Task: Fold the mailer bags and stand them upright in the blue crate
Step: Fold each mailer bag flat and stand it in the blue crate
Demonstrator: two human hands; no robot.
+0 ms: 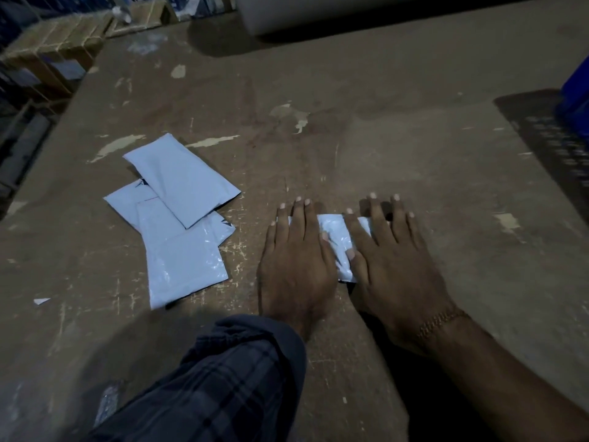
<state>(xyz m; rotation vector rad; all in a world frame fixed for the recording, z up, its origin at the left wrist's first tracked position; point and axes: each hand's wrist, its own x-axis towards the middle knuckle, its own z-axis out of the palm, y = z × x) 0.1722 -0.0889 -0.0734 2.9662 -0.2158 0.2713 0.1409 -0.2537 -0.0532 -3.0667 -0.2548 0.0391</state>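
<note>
While both flat hands, left hand (294,266) and right hand (392,266), press a folded mailer bag (334,244) onto the scuffed brown table (366,138), three loose bags (178,218) lie at nine o'clock; blue crate (575,100) at two; cartons (54,49) at eleven. No readable writing.

The mailer bag (333,237) pressed flat under both hands is thin pale plastic, glossy and crinkled. At nine o'clock from it, the stacked mailer bags (178,215) show the same slick plastic; the nearest gleams, the top one looks matt. The table (366,122) is brown board, rough, scuffed, chipped pale. At three o'clock, the crate (575,100) is smooth blue plastic.
</note>
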